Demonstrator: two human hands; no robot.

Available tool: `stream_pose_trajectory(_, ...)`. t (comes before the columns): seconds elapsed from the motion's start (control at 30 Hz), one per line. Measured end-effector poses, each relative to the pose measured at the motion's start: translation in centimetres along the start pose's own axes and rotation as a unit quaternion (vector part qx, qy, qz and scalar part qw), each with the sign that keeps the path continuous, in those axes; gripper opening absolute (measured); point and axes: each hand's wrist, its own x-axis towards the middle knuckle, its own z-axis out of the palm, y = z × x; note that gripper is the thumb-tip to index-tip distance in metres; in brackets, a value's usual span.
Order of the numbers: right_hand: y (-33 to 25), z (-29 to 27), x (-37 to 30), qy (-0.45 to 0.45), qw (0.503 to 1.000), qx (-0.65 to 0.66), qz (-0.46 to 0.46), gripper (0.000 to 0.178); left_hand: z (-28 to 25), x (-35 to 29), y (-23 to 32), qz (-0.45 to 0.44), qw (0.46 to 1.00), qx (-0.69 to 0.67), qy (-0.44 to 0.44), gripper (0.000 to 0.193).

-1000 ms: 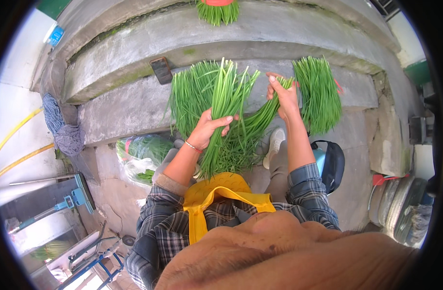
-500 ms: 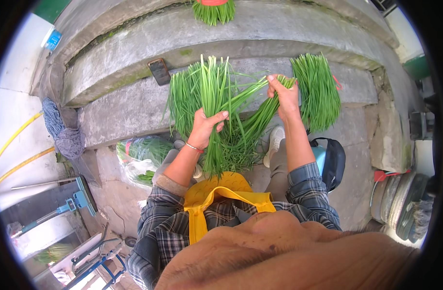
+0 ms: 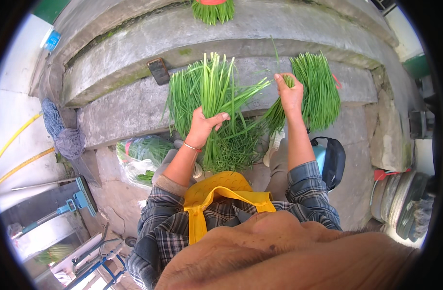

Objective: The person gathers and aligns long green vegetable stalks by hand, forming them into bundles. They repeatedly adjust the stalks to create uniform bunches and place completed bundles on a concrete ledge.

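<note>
My left hand is closed around a thick bunch of long chives, pale stalk ends pointing away from me. Some of its stalks slant off to the right. Across from it, my right hand grips a smaller bunch of chives whose leaves hang down toward my feet. One loose blade sticks up above that hand. Behind my left hand, a heap of chives lies on the concrete step; a second heap lies just right of my right hand. Loose green trimmings sit below, between my legs.
A phone rests on the step at the left. A clear plastic bag of greens stands by my left leg, a dark bag by my right. Farther up lies a red-banded bundle of chives. Concrete steps rise ahead.
My right hand has shifted a little to the right and up with its bunch, away from the slanting stalks of the left bunch. My left hand has hardly moved.
</note>
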Motion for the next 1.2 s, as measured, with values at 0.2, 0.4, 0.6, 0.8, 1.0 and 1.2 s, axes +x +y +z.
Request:
stream_pose_trajectory(0.2,-1.6,-0.9,0.7,0.117,0.978,0.17,0.022,0.016,-0.6,-0.2,0.7,-0.061,0.992,-0.106,0.032,0.022)
stream_pose_trajectory(0.4,1.2,-0.2,0.0,-0.098,0.994,-0.045,-0.002,0.029,-1.0,0.4,0.2,-0.063,0.99,-0.113,0.055,0.023)
stream_pose_trajectory(0.6,-3.4,0.9,-1.7,-0.175,0.981,0.08,0.016,0.035,-1.1,0.3,-0.1,-0.036,0.999,-0.009,0.023,0.022)
stream_pose_trajectory(0.8,-2.2,0.6,-1.9,-0.294,0.946,-0.13,-0.047,0.03,-1.0,0.2,-0.7,-0.02,0.993,0.117,-0.003,0.024)
stream_pose_trajectory(1.0,-2.0,1.3,-2.1,-0.216,0.966,-0.143,-0.009,0.027,-0.7,0.2,-0.4,-0.032,0.994,0.102,-0.01,0.028)
stream_pose_trajectory(1.2,-1.1,2.1,-1.9,-0.13,0.983,-0.131,0.0,0.027,-0.8,0.3,-0.5,-0.052,0.997,0.037,-0.031,0.029)
